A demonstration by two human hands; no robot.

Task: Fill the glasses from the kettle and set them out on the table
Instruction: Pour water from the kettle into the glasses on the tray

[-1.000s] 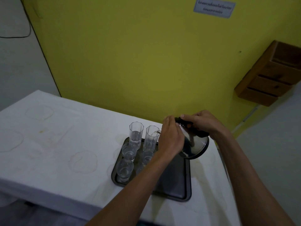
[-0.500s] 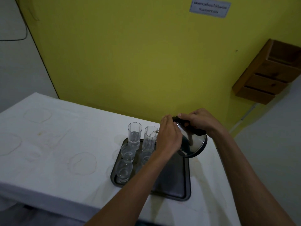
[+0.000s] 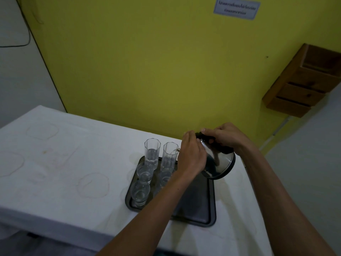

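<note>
Our right hand (image 3: 227, 139) curls round the black handle (image 3: 221, 147) of the kettle (image 3: 219, 163) and holds it tipped to the left above the far right corner of the tray (image 3: 193, 206). Our left hand (image 3: 191, 156) lies against the kettle's front, its back toward us. Its fingers reach up over the top, and we cannot tell whether they grip or only press. The spout pokes out just left of that hand, at the rim of the right tall glass (image 3: 168, 154).

The dark tray sits toward the worktop's (image 3: 64, 172) right end. All the glasses stand upright along the tray's left side, in two rows. The right tall glass and the left tall glass (image 3: 152, 152) stand side by side at the tray's far edge. The left one has water partway up. Nearer us in the left row come a middle glass (image 3: 144, 171) and a near glass (image 3: 140, 193), both with water in the bottom. Another glass (image 3: 166, 177) in the right row is partly hidden by our left forearm.

Faint ring stains mark the white worktop. Behind it rises a yellow wall (image 3: 147, 61) with a sign (image 3: 236, 8) and a wooden rack (image 3: 302, 80).
</note>
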